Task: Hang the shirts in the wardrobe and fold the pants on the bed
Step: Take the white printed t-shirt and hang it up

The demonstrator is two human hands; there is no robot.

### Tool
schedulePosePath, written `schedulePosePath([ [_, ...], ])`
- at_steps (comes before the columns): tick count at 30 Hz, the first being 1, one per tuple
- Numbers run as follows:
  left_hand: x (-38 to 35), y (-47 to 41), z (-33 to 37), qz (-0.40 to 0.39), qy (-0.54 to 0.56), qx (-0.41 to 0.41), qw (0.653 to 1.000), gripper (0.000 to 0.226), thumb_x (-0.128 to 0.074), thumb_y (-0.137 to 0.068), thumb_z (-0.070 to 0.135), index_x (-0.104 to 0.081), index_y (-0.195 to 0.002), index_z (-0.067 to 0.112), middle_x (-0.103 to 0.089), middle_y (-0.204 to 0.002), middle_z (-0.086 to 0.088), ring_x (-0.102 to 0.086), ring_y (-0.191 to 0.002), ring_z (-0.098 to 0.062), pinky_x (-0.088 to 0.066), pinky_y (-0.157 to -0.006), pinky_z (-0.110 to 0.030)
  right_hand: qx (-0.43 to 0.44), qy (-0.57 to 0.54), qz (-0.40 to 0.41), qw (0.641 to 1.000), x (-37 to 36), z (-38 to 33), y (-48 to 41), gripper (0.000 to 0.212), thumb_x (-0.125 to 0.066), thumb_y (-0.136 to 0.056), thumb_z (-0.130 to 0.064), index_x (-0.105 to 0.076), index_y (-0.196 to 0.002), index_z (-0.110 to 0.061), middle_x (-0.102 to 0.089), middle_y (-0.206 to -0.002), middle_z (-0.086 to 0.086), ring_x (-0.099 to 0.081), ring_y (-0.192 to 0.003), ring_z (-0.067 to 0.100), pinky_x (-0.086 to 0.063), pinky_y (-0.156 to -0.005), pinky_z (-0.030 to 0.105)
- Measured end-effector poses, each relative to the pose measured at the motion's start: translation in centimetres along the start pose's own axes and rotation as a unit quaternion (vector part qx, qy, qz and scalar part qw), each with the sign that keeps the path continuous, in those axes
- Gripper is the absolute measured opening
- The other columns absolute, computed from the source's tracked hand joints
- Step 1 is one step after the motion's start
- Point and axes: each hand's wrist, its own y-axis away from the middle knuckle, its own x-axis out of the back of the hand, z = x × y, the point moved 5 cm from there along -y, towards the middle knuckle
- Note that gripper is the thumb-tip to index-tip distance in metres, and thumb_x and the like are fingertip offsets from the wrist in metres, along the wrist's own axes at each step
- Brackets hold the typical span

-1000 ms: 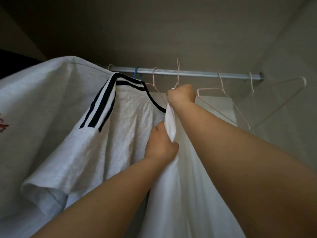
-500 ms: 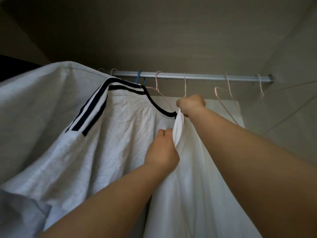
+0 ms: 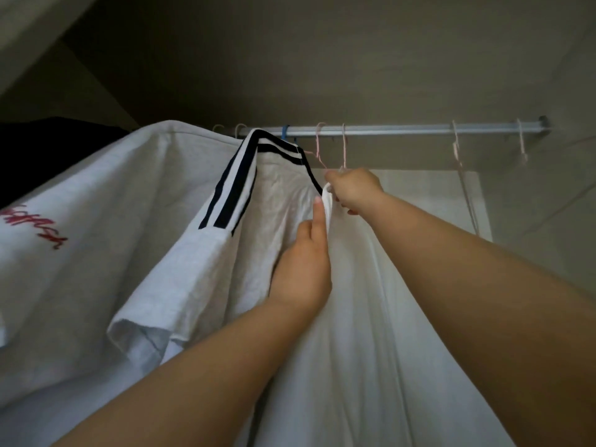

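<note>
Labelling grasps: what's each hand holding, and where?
Both hold the plain white shirt: right hand grips its top edge, left hand pinches the fabric fold just below.

A plain white shirt (image 3: 371,317) drapes beside a white shirt with dark shoulder stripes (image 3: 206,262).

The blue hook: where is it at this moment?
In the head view the blue hook hangs on the rail, left of centre, just above the striped shirt and left of a pink hook.
</note>
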Motion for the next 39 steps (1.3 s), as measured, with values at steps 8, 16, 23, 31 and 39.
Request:
schedulePosePath([
  [8,0.3,2.0,-0.3,-0.021,-0.204,0.003,0.979,0.073,-0.050,-0.090,0.030,-0.010,-0.150,0.026,0.038,-0.148,-0.011,0.026,-0.140,-0.034,0.000,-0.116,-0.044,0.026,0.097,-0.047,0.994,-2.1,3.4,3.7,0.048,-0.031,-0.098,-0.043,-0.059,-0.121,-0.011,-0.057,-0.128,0.013,-0.051,-0.116,0.032,-0.038,-0.095,0.033],
  [16,1.0,5.9,-1.1,-0.042,-0.332,-0.042,0.941,0.045,-0.038,-0.093,0.038,-0.044,-0.136,0.027,0.014,-0.158,-0.007,0.026,-0.141,-0.030,0.033,-0.100,-0.051,0.021,0.140,-0.086,0.986,-4.0,10.3,11.8,0.045,-0.032,-0.099,-0.039,-0.042,-0.140,-0.023,-0.043,-0.141,0.005,-0.041,-0.128,0.024,-0.035,-0.100,0.032],
  [23,0.5,12.6,-1.1,-0.120,-0.413,-0.082,0.899,0.059,-0.021,-0.096,0.050,-0.014,-0.150,0.030,0.008,-0.159,-0.005,0.021,-0.143,-0.028,0.032,-0.101,-0.052,-0.039,0.091,-0.126,0.987,-6.5,14.5,22.5,0.046,-0.034,-0.099,-0.033,-0.033,-0.144,-0.024,-0.039,-0.143,0.003,-0.037,-0.130,0.023,-0.034,-0.101,0.032],
  [31,-0.9,22.4,-0.3,-0.206,-0.417,-0.089,0.881,0.061,-0.008,-0.093,0.055,-0.007,-0.150,0.034,0.007,-0.160,0.000,0.020,-0.144,-0.025,0.031,-0.102,-0.052,-0.033,0.048,-0.210,0.976,-7.9,16.7,34.1,0.040,-0.037,-0.096,-0.024,-0.041,-0.136,-0.026,-0.045,-0.137,0.003,-0.042,-0.124,0.024,-0.041,-0.098,0.033],
  [39,0.3,31.1,-0.7,-0.271,-0.433,-0.046,0.859,0.059,-0.011,-0.095,0.057,-0.001,-0.149,0.037,0.010,-0.159,0.000,0.020,-0.144,-0.025,0.032,-0.103,-0.052,-0.037,0.036,-0.284,0.958,-8.0,17.0,42.2,0.047,-0.032,-0.100,-0.031,-0.027,-0.146,-0.024,-0.035,-0.147,-0.002,-0.037,-0.130,0.022,-0.036,-0.105,0.034],
])
